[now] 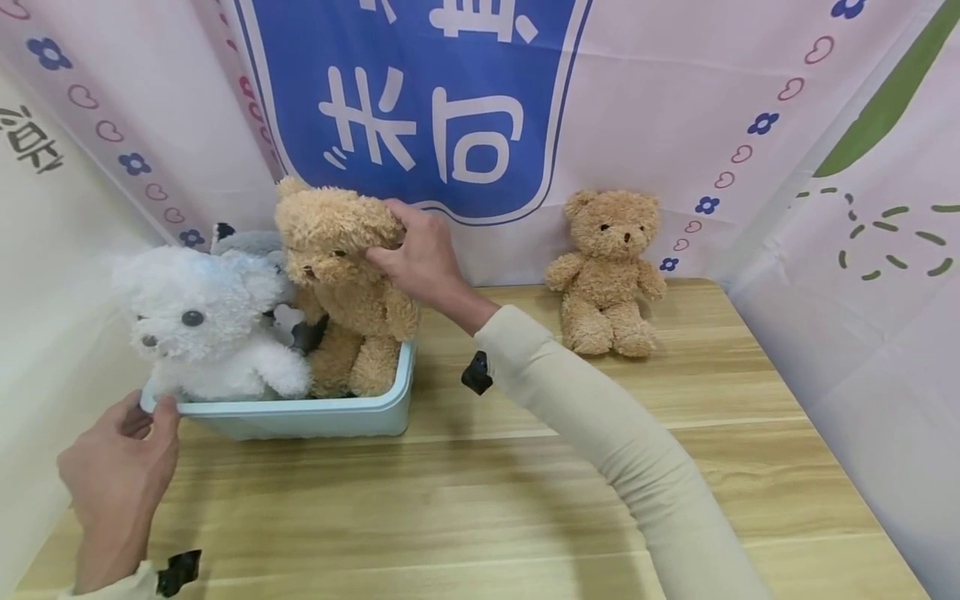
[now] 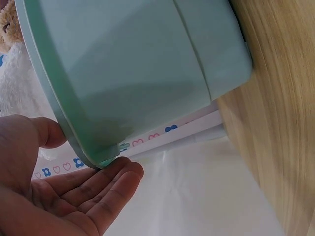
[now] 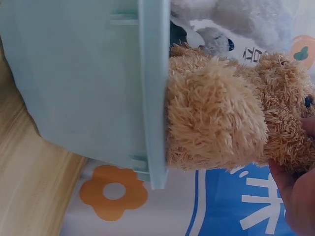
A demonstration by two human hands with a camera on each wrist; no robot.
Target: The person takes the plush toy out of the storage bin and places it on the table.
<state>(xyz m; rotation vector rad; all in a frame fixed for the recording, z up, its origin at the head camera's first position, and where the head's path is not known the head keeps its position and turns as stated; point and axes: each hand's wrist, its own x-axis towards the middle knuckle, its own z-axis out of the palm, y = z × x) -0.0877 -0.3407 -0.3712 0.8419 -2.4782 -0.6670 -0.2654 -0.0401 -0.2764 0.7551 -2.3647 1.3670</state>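
A light blue plastic bin [image 1: 300,418] stands on the table, holding a white plush bear [image 1: 202,325], a grey plush toy [image 1: 251,243] behind it and a tan teddy bear [image 1: 341,292] at the right end. My right hand [image 1: 423,258] grips the tan bear's head from the side, thumb on its face. In the right wrist view the bear's body [image 3: 216,118] rises over the bin's rim. At the bin's front left corner my left hand [image 1: 123,467] pinches the rim, with the thumb [image 2: 49,132] on top and fingers [image 2: 108,187] under the edge.
A second tan teddy bear [image 1: 611,275] sits upright at the back of the wooden table [image 1: 525,500], against the printed cloth backdrop [image 1: 637,100]. White cloth walls [image 1: 862,333] rise along the table's sides.
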